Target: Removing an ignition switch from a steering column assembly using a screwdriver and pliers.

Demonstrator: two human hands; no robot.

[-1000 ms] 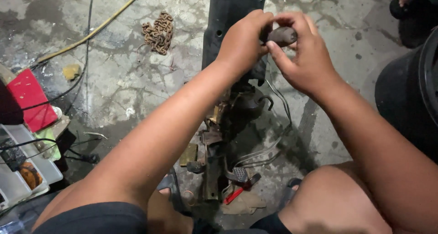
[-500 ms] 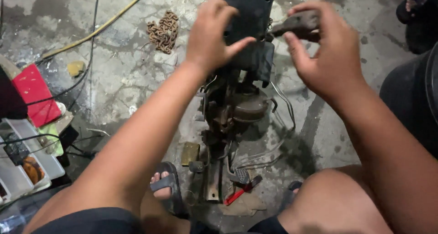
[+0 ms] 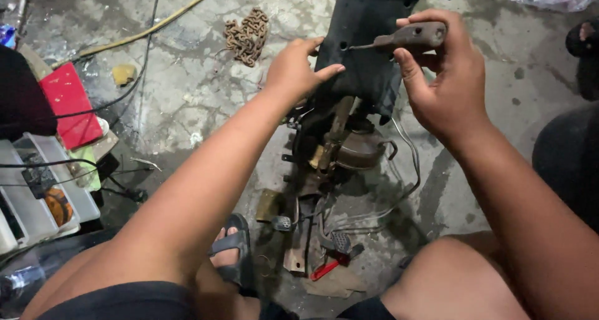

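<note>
A big black metal plate (image 3: 365, 39) stands over greasy car parts with pedals (image 3: 324, 189) on the concrete floor (image 3: 187, 101); it looks heavy and stiff. The left hand (image 3: 296, 70) rests loose against its edge. The right hand (image 3: 446, 76) squeezes a small rusty metal handle (image 3: 412, 37), probably hard, rough, best gripped around its thick middle.

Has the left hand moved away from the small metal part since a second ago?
Yes. The left hand has let go of the metal part, now in the right hand, and shifted leftward onto the black plate's edge, toward the rusty chain.
</note>
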